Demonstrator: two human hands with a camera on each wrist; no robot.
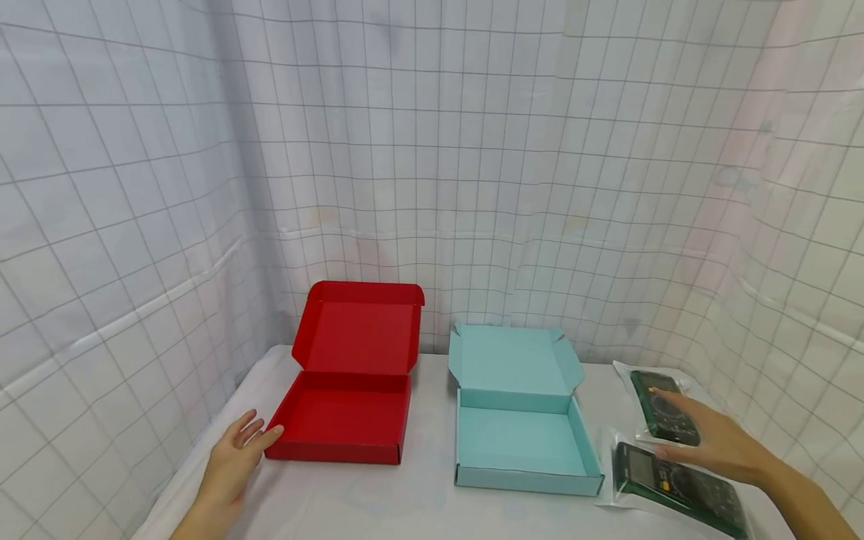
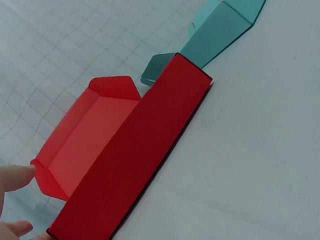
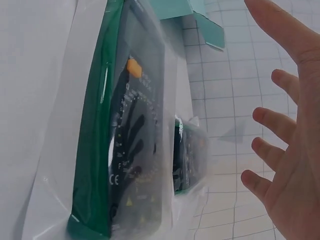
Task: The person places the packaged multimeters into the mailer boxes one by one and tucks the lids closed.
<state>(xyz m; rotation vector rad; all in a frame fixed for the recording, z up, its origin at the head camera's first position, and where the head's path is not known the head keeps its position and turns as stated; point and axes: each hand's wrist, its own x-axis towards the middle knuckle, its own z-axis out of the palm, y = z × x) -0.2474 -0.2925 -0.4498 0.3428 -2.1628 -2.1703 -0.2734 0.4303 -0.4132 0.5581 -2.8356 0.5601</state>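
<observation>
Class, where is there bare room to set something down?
Bare white cloth lies between the red box and the light-blue box, and in front of both. Right of the light-blue box is crowded: near bagged multimeter, far bagged multimeter, right hand. The left hand is at the red box's near-left corner.

Two boxes stand side by side on the table, with the curtain behind them. The left box has its raised lid at the back; across a gap, the right box has its own lid behind it too. To the right of both lie two meters, each inside a bag: the near meter just beside that box's front corner, the far meter behind it. I see the left hand at the left box's near left corner, the right hand above the meters.
</observation>
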